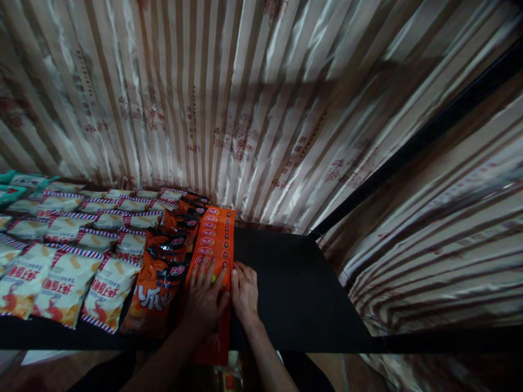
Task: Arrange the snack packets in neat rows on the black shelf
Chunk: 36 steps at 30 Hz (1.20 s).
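Observation:
A row of overlapping flat orange snack packets [206, 234], with red-and-white oval logos, runs from the back of the black shelf to its front edge. My left hand [205, 294] lies flat on the nearer packets with its fingers spread, partly hiding them. Against their right edge sits my right hand [245, 288], its fingers bent and close together and its thumb at the packet edge. I make out nothing in its grasp. Brown-orange snack bags [153, 294] stand in a column just left of the orange packets.
Cream snack bags [108, 288] with striped ends fill several rows on the left. Green bags [30, 181] show at the far left. The black shelf surface [294, 288] extends right. Striped, printed sheeting [245, 109] hangs behind, and a dark bar [408, 147] slants along the right.

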Each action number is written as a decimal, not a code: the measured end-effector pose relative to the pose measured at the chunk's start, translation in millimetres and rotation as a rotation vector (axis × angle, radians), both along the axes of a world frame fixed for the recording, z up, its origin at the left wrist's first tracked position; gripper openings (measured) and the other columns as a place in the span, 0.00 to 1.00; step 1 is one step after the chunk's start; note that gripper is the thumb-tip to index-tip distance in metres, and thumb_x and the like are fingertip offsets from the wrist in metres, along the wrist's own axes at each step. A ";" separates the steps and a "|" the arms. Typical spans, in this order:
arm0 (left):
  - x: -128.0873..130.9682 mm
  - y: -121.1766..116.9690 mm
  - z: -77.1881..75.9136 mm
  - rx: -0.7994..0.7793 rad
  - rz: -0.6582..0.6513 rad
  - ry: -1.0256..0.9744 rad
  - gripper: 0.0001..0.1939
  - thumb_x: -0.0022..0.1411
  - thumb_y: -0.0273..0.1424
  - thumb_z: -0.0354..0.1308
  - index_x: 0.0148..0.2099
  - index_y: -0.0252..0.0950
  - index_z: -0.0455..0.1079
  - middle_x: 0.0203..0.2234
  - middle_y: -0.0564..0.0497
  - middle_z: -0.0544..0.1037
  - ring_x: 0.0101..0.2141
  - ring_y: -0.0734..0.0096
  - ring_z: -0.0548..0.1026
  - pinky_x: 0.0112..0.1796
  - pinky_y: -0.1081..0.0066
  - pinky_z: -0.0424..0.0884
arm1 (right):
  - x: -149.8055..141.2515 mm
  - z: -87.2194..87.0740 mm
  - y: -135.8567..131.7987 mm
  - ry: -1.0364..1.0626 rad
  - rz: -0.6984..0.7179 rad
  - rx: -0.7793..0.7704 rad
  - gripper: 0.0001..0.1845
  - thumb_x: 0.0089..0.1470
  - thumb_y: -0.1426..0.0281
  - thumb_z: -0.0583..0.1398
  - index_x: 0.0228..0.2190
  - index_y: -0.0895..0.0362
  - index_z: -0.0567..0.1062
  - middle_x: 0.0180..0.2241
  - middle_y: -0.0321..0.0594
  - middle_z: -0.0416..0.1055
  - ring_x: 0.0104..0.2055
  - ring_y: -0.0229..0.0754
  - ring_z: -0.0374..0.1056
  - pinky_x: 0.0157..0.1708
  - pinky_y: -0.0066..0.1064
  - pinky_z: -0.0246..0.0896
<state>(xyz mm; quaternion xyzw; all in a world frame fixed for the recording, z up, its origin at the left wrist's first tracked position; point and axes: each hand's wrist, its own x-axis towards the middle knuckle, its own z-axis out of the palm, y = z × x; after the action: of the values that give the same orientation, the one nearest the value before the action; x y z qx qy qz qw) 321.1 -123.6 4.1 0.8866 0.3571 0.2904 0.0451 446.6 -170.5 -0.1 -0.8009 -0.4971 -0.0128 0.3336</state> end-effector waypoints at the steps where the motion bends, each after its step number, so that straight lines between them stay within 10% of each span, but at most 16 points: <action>1: 0.1 -0.3 0.0 -0.001 -0.002 -0.001 0.26 0.57 0.40 0.52 0.58 0.44 0.62 0.58 0.47 0.63 0.59 0.52 0.55 0.56 0.53 0.51 | 0.4 -0.2 0.4 0.008 -0.005 0.003 0.26 0.62 0.62 0.42 0.46 0.60 0.73 0.47 0.47 0.70 0.50 0.46 0.60 0.51 0.41 0.56; 19: 2.8 -1.1 -3.1 0.013 0.009 -0.019 0.22 0.59 0.42 0.50 0.53 0.42 0.68 0.54 0.44 0.68 0.57 0.50 0.59 0.54 0.50 0.52 | 18.6 8.5 63.0 -0.044 0.006 -0.104 0.29 0.62 0.62 0.39 0.49 0.61 0.71 0.53 0.51 0.63 0.57 0.49 0.52 0.54 0.44 0.48; 36: 3.6 -1.0 1.4 -0.015 -0.006 -0.005 0.21 0.58 0.41 0.50 0.51 0.41 0.69 0.54 0.44 0.69 0.57 0.51 0.59 0.55 0.49 0.54 | 16.3 -2.2 62.2 -0.050 -0.068 -0.105 0.30 0.62 0.61 0.38 0.50 0.65 0.69 0.53 0.53 0.64 0.56 0.50 0.54 0.53 0.43 0.49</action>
<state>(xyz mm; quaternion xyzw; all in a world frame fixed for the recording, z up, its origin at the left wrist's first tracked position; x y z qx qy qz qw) 324.8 -124.6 5.5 0.8865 0.3565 0.2900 0.0535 462.8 -108.3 -2.3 -0.8331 -0.4777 -0.0180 0.2782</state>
